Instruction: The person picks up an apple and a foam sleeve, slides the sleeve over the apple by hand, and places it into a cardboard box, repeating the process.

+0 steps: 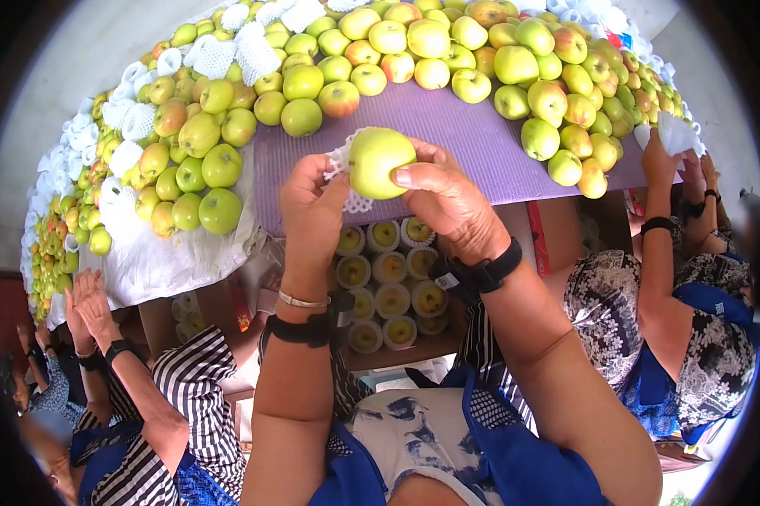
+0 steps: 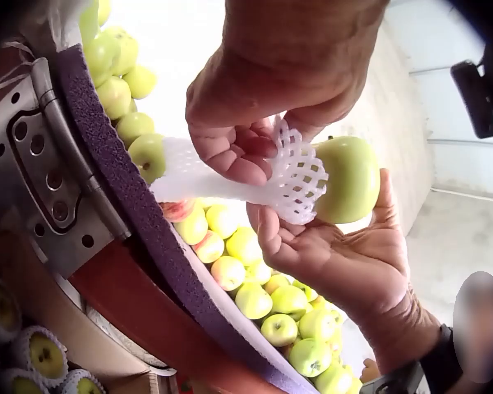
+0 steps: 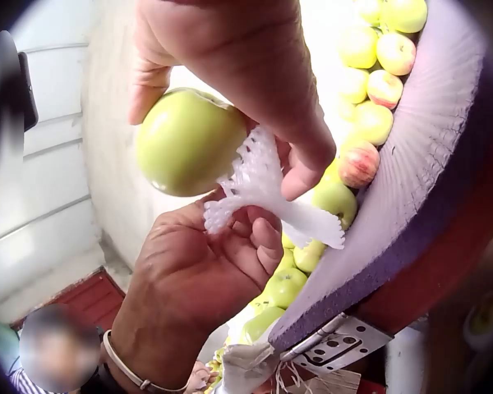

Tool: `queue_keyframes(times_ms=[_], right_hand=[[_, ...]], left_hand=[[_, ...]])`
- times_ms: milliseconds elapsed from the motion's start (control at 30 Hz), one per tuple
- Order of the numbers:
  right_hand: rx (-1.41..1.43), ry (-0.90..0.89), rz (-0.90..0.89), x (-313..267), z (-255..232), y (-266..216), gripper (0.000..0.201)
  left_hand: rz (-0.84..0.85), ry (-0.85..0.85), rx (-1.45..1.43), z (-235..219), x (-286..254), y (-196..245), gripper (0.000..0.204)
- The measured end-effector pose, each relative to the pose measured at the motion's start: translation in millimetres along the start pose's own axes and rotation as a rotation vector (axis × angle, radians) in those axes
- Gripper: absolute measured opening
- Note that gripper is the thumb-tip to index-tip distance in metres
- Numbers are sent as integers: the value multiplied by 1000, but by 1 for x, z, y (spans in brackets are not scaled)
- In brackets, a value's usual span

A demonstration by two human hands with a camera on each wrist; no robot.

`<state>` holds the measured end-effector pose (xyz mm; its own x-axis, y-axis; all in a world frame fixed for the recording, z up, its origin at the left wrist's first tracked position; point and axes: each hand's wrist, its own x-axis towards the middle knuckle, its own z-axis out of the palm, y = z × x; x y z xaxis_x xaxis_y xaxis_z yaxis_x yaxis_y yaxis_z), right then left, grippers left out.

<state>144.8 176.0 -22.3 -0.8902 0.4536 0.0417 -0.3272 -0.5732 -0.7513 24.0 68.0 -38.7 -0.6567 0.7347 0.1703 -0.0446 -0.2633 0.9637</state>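
Observation:
Between the two hands is a yellow-green apple, its left side against a white foam net. The left hand pinches the gathered net; in the left wrist view this hand comes from the top. Thumb and fingers of the right hand grip the apple from the right. Seen from the right wrist, the apple is at the net's wide mouth, mostly outside it, and the net's narrow end sticks out past the left hand's fingers.
A purple ridged mat covers the tabletop, with heaped apples behind and at both sides. White foam nets lie on the left heap. Below the table edge, a box holds netted apples in rows. Other people work at both sides.

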Motion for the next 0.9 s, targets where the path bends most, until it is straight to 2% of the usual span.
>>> queue_keyframes(times_ms=[100,133,300,333,433,533,633,733,833,900], right_hand=[[-97,70,-55,4,-2,3,49],[-152,99,-69,4,-2,3,49],[-727,174,-83,5,1,8,57],[-862,176,-98,6,0,10,59],[-960,252,-134,9,-1,14,55],[-1147,342,-287,11,0,16,56],[-1455,378,-636,13,-2,26,61],[-1539,367,-682,12,1,28,64],[-1402,395,-607,13,3,28,63],[-1311,400,-492,12,0,27,64]], left_hand=[[-12,-25,26,-5,-1,-6,9],[-28,11,-23,-4,-1,-5,9],[-32,147,-183,2,-3,1,7],[14,150,-108,3,-3,1,7],[144,134,98,4,-5,-2,8],[212,62,212,6,-9,-6,8],[188,7,198,5,-12,-12,9],[179,28,195,4,-12,-14,9],[233,38,256,4,-12,-13,10],[273,18,280,8,-15,-8,11]])
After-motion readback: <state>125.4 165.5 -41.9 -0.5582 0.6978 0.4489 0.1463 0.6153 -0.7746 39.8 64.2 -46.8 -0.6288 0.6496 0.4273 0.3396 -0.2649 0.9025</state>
